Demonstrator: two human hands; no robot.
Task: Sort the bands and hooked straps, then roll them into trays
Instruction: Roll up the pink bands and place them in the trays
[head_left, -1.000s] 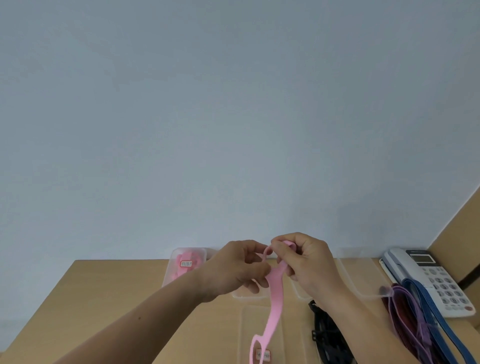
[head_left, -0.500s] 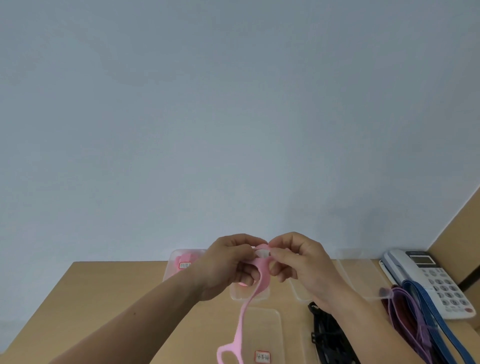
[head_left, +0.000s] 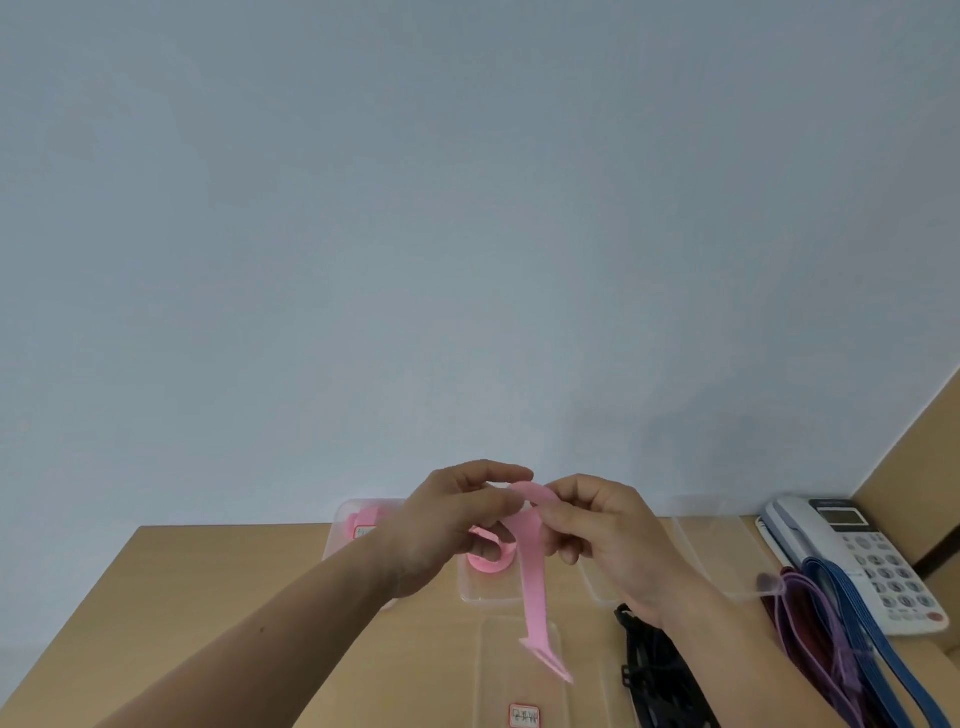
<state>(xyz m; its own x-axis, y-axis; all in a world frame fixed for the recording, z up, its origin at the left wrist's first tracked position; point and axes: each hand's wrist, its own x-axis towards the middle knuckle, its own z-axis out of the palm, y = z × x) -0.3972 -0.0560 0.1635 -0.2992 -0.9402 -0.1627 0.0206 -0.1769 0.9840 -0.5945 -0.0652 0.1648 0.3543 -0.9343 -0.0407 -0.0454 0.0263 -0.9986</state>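
A pink strap (head_left: 533, 577) with a flared hook end hangs down between my hands, above the desk. My left hand (head_left: 452, 525) pinches its partly rolled upper part, a pink coil showing under the fingers. My right hand (head_left: 597, 530) pinches the strap's top bend from the right. Below stand clear plastic trays (head_left: 488, 590), one nearer with a red-edged label (head_left: 523, 715). A tray at the back left (head_left: 343, 525) holds pink rolled pieces. Black straps (head_left: 654, 670) lie under my right forearm; purple and blue bands (head_left: 852, 639) lie to the right.
A white desk telephone (head_left: 872, 551) sits at the far right, partly under the blue bands. More clear trays (head_left: 727, 551) stand behind my right hand. The wooden desk (head_left: 208, 587) meets a pale blue wall; a wooden panel rises at the right.
The strap's hanging tail has become shorter and swung from lower left back to centre, as more of it is wound into the coil at my left hand. Both hands stayed roughly in place.
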